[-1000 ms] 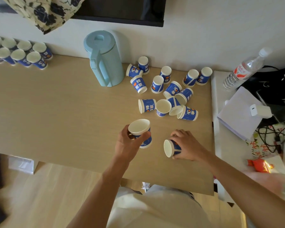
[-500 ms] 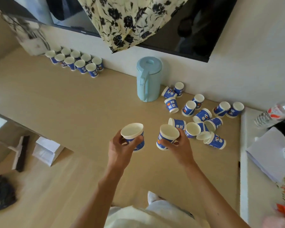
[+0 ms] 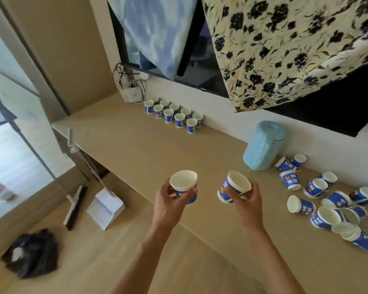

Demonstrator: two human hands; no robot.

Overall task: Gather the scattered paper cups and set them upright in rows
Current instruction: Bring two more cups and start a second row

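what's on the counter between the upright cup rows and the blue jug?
Nothing: in the head view the counter between the rows of upright cups and the blue jug is bare.

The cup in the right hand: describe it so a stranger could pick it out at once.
Start at the long beige counter and the pale blue plastic jug by the wall. In front of the jug, the right hand holds a blue-and-white paper cup in the air. Unlike the cup in the left hand, it tilts and sits nearer the scattered cups.
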